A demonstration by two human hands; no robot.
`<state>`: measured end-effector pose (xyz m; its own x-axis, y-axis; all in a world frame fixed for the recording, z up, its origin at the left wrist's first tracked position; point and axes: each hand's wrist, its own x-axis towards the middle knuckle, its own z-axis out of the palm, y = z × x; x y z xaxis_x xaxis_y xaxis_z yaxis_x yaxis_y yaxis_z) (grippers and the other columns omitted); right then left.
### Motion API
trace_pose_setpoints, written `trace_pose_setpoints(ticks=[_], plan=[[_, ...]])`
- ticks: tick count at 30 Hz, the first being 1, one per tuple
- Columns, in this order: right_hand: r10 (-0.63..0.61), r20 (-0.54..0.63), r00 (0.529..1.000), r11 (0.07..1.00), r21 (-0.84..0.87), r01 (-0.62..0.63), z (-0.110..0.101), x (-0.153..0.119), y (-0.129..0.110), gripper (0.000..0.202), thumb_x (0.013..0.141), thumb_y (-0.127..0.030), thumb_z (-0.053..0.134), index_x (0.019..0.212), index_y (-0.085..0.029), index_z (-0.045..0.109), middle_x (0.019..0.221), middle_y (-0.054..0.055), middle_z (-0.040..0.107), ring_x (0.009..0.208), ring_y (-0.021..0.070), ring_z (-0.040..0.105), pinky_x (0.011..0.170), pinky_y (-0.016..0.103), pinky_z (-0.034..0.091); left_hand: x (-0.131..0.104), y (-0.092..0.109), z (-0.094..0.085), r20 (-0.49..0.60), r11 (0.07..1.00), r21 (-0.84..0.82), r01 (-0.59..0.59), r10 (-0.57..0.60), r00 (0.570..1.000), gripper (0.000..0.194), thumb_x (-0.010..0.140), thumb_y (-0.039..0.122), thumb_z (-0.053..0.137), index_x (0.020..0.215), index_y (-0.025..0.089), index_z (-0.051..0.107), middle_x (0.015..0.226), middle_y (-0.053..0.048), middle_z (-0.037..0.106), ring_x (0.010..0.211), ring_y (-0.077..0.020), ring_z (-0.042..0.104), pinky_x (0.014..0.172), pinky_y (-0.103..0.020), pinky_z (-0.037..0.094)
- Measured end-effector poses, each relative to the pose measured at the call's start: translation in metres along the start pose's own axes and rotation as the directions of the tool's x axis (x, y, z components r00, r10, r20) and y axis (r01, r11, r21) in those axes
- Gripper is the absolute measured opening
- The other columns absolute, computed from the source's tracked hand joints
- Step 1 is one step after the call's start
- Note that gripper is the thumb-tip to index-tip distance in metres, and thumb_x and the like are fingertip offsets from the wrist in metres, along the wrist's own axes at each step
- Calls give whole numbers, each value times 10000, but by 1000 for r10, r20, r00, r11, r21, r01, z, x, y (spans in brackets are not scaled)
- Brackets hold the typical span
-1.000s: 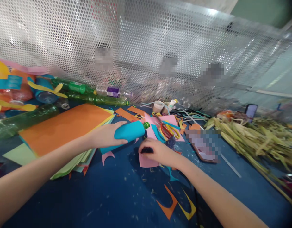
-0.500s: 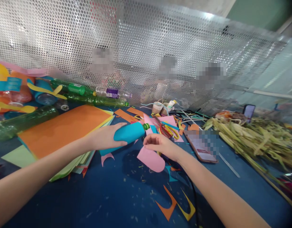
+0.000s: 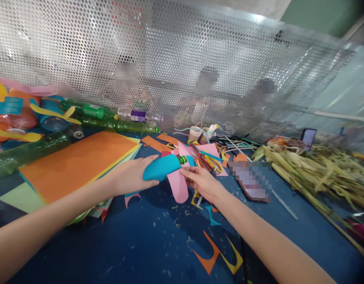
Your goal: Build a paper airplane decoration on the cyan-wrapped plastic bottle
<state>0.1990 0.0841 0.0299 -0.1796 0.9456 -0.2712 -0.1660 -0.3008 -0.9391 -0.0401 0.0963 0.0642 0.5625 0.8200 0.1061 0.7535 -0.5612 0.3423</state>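
My left hand [image 3: 134, 173] is wrapped round a bottle covered in blue paper [image 3: 161, 167], its green-capped neck pointing right. Between the thumb and fingers of my right hand [image 3: 199, 181] is the upper corner of a pink paper piece with a rounded end [image 3: 178, 188]. The pink piece hangs against the bottle's side near the neck, its rounded end downward. Behind my right hand lie scissors with red and yellow handles [image 3: 210, 162] on pink paper.
Stacked orange paper [image 3: 78, 161] lies left, near green bottles [image 3: 34, 152]. A phone [image 3: 251, 183] and dry husks [image 3: 312, 173] are on the right. Paper scraps [image 3: 208, 252] lie in front. A perforated metal screen [image 3: 176, 51] stands behind, with blurred people showing in it.
My right hand has moved slightly left, bringing the pink piece against the blue-covered bottle. The piece has turned to hang more steeply. My left hand still holds the bottle.
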Motion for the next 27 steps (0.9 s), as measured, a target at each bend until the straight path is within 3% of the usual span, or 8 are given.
trace_pose_setpoints(ticks=[18,27], plan=[[-57,-47,997,998,-8,56,1,0,4,299,614,-365,767,774,-130,676,722,17,643,635,102,571,672,256,469,-3,4,1,-32,1000,29,-8,9,999,717,737,552,520,1362,262,321,1261,-92,549,1084,-328,547,862,-443,443],[-171,-119,978,981,-115,158,8,-2,8,290,618,-393,744,669,-156,585,616,-36,548,577,94,493,584,229,402,-6,11,5,-47,996,83,-34,38,998,648,775,508,502,1347,241,358,1244,-77,564,1073,-324,549,868,-441,427]])
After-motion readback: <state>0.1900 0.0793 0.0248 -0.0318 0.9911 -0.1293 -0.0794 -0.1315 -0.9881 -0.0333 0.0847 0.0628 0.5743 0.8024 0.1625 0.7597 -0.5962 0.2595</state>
